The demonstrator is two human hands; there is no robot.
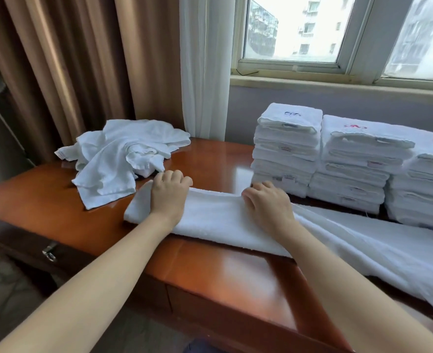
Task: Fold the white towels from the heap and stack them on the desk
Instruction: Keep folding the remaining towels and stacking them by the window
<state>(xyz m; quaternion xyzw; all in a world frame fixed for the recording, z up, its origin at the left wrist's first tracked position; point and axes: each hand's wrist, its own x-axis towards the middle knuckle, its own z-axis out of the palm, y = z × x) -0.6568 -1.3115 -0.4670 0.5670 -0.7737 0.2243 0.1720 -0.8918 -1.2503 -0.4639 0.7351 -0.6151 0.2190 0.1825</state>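
Three stacks (337, 161) of folded towels stand at the tabletop's (223, 271) right. A small heap (118, 156) remains rear left. The towel (210, 220) lies part-folded near the front edge. Left grip (169, 197) and right grip (266, 205) both curl over its far fold. Judged mostly done.

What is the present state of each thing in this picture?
Long white terry towel: partly folded, right end spread loose.
Heap of white towels: crumpled, unfolded.
Three stacks of white towels: folded, piled.
Left hand: grips that towel's far edge.
Right hand: grips that towel's far edge.
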